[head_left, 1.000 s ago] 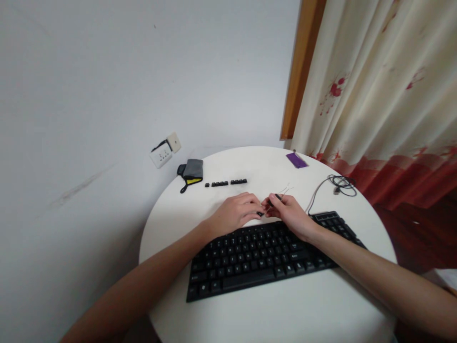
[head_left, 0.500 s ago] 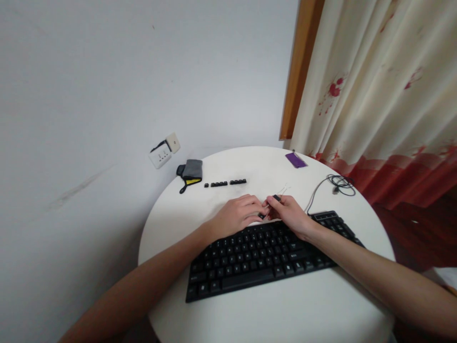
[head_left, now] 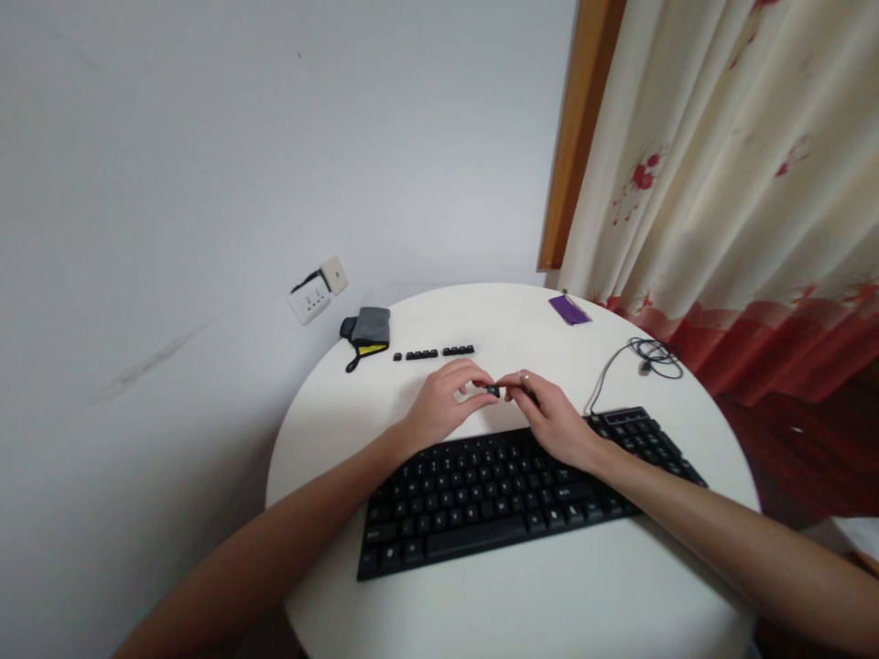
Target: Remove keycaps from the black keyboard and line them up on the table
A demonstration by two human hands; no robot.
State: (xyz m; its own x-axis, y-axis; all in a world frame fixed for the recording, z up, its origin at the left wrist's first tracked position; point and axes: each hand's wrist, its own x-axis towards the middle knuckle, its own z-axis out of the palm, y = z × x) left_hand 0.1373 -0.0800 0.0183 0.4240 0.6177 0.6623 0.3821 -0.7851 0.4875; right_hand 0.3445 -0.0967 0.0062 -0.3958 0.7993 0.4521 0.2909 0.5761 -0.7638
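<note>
A black keyboard (head_left: pixel 508 494) lies on a round white table (head_left: pixel 522 595). My left hand (head_left: pixel 443 407) and my right hand (head_left: pixel 549 416) meet just behind its top row. Between their fingertips sits a small black keycap (head_left: pixel 493 391); my left thumb and forefinger pinch it. My right hand's fingers are curled, and a thin dark tool shows under them. A row of several loose black keycaps (head_left: pixel 434 352) lies farther back on the table.
A grey and yellow pouch (head_left: pixel 369 329) sits at the table's back left edge below a wall socket (head_left: pixel 310 297). A purple card (head_left: pixel 569 308) lies at the back. The keyboard's coiled cable (head_left: pixel 652 355) is at the right. A flowered curtain (head_left: pixel 742 183) hangs right.
Both hands have lifted off the keyboard's top row and moved back a little; the small black keycap has come up with them and is now between the fingertips.
</note>
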